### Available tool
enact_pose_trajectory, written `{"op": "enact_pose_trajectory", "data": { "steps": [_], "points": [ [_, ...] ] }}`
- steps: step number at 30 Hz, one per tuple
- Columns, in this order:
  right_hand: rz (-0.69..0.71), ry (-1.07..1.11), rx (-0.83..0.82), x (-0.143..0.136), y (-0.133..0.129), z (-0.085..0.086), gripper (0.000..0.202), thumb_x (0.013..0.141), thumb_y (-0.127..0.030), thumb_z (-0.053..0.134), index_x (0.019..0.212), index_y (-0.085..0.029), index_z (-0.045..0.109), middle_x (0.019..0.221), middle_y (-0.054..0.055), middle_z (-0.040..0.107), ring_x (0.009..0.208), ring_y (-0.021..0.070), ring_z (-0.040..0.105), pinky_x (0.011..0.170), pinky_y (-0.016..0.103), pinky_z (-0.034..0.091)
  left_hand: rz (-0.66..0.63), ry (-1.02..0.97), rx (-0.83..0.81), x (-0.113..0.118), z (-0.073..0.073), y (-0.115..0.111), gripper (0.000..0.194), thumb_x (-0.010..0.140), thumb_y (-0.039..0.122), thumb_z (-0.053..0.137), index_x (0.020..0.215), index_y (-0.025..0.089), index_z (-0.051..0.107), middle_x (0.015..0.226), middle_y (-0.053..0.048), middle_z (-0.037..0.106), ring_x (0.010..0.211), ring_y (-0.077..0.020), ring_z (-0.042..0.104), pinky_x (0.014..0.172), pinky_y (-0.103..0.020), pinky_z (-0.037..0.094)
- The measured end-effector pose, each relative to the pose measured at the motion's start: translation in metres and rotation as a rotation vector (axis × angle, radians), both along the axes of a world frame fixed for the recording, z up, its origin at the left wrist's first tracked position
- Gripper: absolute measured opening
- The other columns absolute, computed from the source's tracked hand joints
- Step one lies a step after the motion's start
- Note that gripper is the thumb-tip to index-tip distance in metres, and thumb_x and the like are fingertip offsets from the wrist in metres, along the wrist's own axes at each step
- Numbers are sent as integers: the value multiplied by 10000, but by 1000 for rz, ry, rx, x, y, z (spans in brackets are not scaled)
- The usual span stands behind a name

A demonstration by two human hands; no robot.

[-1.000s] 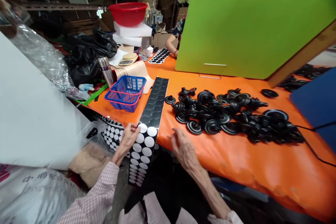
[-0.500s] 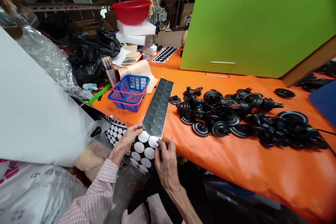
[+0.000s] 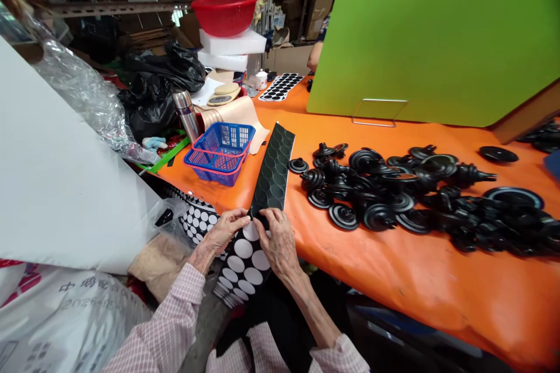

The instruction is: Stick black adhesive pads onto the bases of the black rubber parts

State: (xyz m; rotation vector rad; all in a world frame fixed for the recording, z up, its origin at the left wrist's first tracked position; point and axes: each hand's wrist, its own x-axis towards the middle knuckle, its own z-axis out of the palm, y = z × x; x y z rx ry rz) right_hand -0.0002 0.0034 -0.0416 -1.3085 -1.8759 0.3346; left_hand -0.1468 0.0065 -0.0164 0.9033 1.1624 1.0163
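A long strip of round black pads [image 3: 275, 166] lies on the orange table. Over the front edge its lower part [image 3: 245, 262], black with white circles, hangs down. My left hand [image 3: 223, 233] pinches the strip's left edge at the bend, thumb and forefinger together. Close beside it, my right hand [image 3: 277, 242] has its fingers bent, the tips pressed together on the strip at the same bend; whether a single pad is between them is hidden. To the right is a heap of glossy black round parts [image 3: 376, 186], with one small round part [image 3: 298, 165] near the strip.
A blue basket [image 3: 221, 154] with pink handles stands left of the strip, near a steel flask [image 3: 186, 113]. Farther back are a sheet of black circles [image 3: 280, 87] and a red basin [image 3: 225, 14] on white foam. A green board [image 3: 429, 35] rises behind the parts.
My right hand has moved up and left from the strip's right edge to beside my left hand. The strip's bend now lies under both hands, and the view has shifted slightly.
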Motion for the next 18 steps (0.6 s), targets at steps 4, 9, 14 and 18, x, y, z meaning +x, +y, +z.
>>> {"op": "enact_pose_trajectory", "data": {
  "steps": [4,9,14,18],
  "points": [
    [24,-43,98,-4,0,-3,248,959,-229,369,1016,-197,609,972,120,655,914,272,576,797,432,459,9,106,50,3,-1,2,345,634,422,743,809,140,649,766,-6,578,756,-128,483,724,-243,384],
    [-176,78,285,16,18,-11,308,1002,-312,306,927,-184,575,805,85,651,722,212,617,657,339,487,80,301,140,7,2,1,246,656,383,673,672,151,591,628,12,481,652,-140,461,623,-269,388],
    [-5,160,335,38,12,-5,227,992,-290,380,952,-200,584,770,46,635,657,166,640,567,259,503,285,570,280,21,23,-9,200,755,389,614,785,197,567,764,-15,549,811,-184,533,742,-300,427],
    [106,220,255,42,-31,0,222,958,-246,452,1098,-227,623,973,77,675,860,187,681,726,278,561,-51,299,65,48,36,-15,263,698,403,638,734,184,497,575,42,493,552,-115,481,554,-242,381]
  ]
}}
